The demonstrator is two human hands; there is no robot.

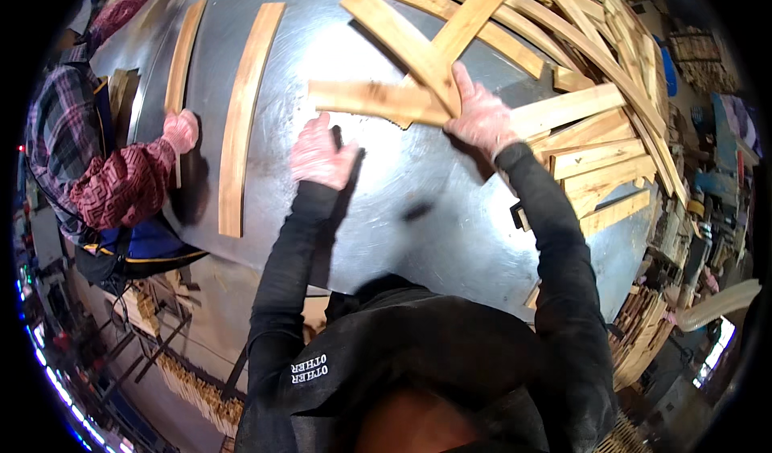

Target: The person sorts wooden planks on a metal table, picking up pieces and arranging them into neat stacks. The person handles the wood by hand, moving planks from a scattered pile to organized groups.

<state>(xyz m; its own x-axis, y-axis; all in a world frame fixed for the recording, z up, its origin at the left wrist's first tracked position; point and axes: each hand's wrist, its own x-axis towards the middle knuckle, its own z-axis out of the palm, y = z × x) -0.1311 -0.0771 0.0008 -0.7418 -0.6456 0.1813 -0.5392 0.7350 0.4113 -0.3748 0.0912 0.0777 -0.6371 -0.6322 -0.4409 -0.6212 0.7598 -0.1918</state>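
A wooden board [358, 99] lies at twelve o'clock from my left hand [322, 154], long axis roughly nine to three. My left fingers are spread open; my right hand [482, 117], nearer its three-o'clock end, pinches a slanting board [402, 43], perhaps both.

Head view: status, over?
Left hand open beside crosswise board; right hand at near end of slanted board; slanted board overlaps crosswise board's right end.

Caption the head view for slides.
Left hand by one end of a wooden board, right hand at the other, over a metal tabletop.
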